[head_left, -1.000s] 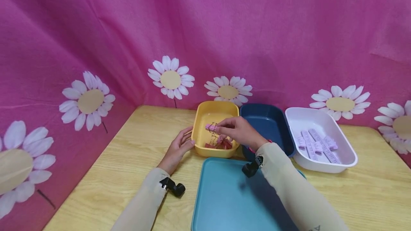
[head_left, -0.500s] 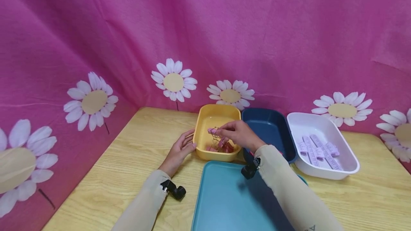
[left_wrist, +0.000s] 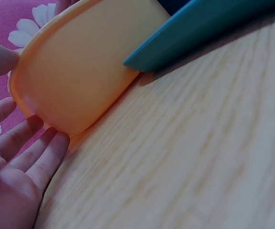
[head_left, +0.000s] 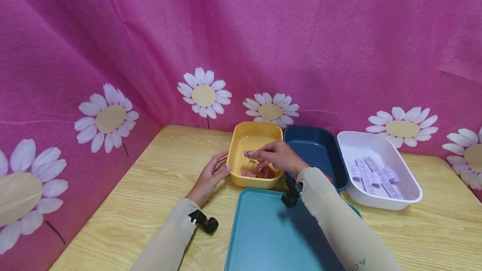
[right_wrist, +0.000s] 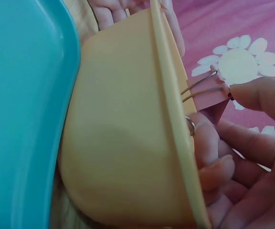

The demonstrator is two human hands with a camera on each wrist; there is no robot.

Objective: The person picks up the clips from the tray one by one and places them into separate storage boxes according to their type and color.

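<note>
A pink binder clip with wire handles is pinched between the thumb and fingers of my right hand, over the yellow bin. In that bin's near end lie several other pink and reddish binder clips. My left hand is at the bin's left side. Its fingers are extended and spread in the left wrist view, with the fingertips right at the bin's wall and the thumb by the rim. The right wrist view shows the clip just past the bin's rim, part of its wire handles hidden behind it.
Right of the yellow bin stands a dark blue bin, then a white bin holding light purple rulers and small purple pieces. A teal tray lies in front on the wooden table. Behind hangs a pink flowered cloth.
The view has tilted slightly upward, so the bins appear a little lower. The right hand still holds the binder clip over the yellow bin, and the left hand stays by its side.
</note>
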